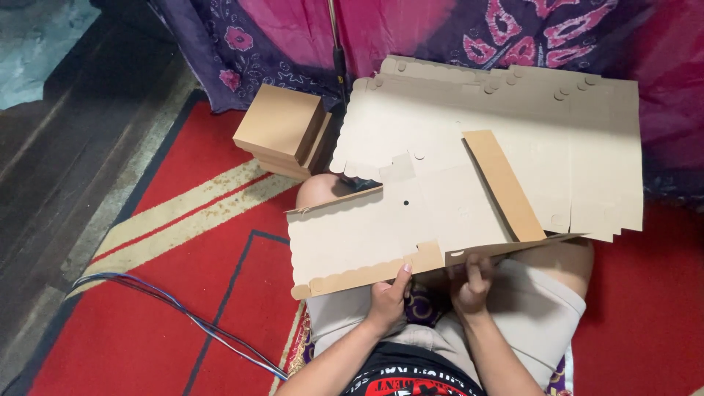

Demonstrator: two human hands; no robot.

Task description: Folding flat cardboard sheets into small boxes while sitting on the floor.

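Two hands, left hand [386, 297] and right hand [471, 282], grip one cardboard blank [381, 227]; perhaps several beneath.

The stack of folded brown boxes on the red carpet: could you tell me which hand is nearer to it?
Left. The left hand grips the flat cardboard sheet on the stack of folded boxes side; the right hand grips it farther away.

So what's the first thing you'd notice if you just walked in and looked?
The big flat cardboard sheet with wavy edges, lying across the person's lap in the middle, with the left hand and right hand gripping its near edge. Behind it lies a pile of more flat cardboard sheets, and to the left a stack of folded boxes stands on the bright red rug.
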